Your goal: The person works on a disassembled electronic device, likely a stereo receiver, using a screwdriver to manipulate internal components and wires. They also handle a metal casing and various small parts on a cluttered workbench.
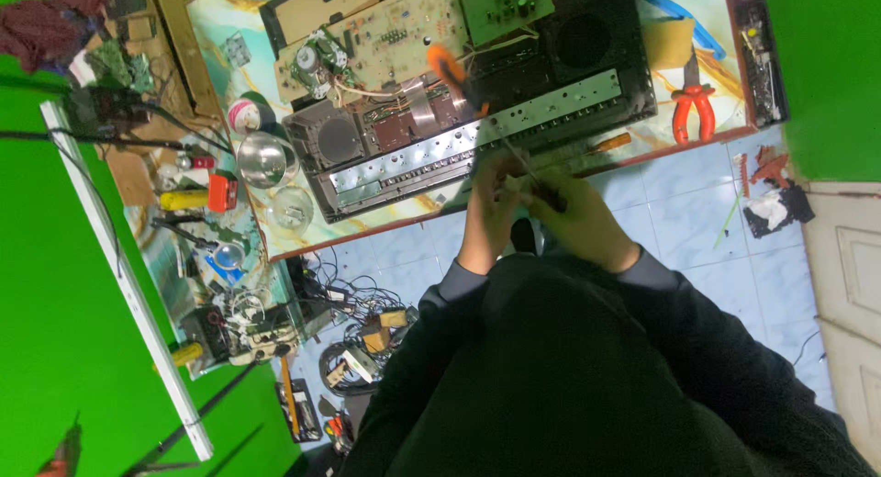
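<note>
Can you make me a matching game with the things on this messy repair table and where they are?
Things:
1. Red-handled pliers
2. Shiny metal bowl
3. Orange-handled screwdriver
4. Tangle of cables

Places:
A. On the blue floor tiles under the table
B. Lying across the opened device in the middle
C. Near the table's right end
D. Near the table's left end, beside a clear glass bulb

Pairs: 1-C, 2-D, 3-B, 4-A

Two hands (pixel 537 206) — one pliers (pixel 694 110) (red-handled)
</note>
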